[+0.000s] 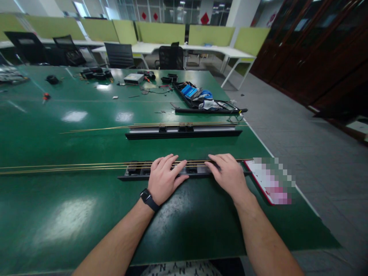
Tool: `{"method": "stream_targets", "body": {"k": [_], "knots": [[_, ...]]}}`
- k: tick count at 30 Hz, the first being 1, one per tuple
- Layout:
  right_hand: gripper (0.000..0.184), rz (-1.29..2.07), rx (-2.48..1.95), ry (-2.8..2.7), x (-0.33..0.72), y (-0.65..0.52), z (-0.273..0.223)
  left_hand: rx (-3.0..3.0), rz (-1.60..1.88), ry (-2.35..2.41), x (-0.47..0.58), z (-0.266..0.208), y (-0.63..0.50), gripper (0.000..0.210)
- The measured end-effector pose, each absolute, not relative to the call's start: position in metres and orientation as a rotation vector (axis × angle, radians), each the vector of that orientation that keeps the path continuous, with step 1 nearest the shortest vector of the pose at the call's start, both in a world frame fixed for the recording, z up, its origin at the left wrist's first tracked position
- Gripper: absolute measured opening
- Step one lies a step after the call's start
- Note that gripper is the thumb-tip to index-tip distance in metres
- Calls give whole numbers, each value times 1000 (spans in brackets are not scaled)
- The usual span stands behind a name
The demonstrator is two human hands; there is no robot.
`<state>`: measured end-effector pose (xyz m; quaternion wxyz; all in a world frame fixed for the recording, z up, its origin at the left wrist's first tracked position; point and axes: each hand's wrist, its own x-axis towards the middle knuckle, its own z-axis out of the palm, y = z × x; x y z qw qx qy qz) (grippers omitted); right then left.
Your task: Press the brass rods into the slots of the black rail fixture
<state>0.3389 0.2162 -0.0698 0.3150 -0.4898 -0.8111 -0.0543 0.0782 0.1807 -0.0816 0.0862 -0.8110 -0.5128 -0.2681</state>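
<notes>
In front of me lies a long black channel [136, 178] with dark blocks inside it. Several thin brass-coloured rods [71, 167] run along its top and stretch far past its left end. My left hand [165, 174] rests over the middle of the channel, fingers spread on the rods, a dark watch on the wrist. My right hand [227, 172] lies over the channel's right part, its fingertips on the rods and the thumb apart from the fingers. Nothing shows gripped in either palm, though the undersides of both hands are hidden.
Behind it lies a second black channel [184, 134] with rods along it. A black tray [184, 95] of blue and white items stands farther back. A red-edged flat object [261, 184], partly blurred, lies at right. Tools and parts are scattered across the green table [94, 218].
</notes>
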Motion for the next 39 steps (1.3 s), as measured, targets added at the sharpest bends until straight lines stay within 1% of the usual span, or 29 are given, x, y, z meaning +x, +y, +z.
{"method": "stream_targets", "body": {"k": [28, 39], "knots": [[19, -155, -1331, -2102, 342, 218, -70, -2425, -799, -1522, 77, -82, 181, 44], [21, -140, -1315, -2124, 337, 217, -72, -2421, -805, -1519, 79, -82, 181, 43]]}}
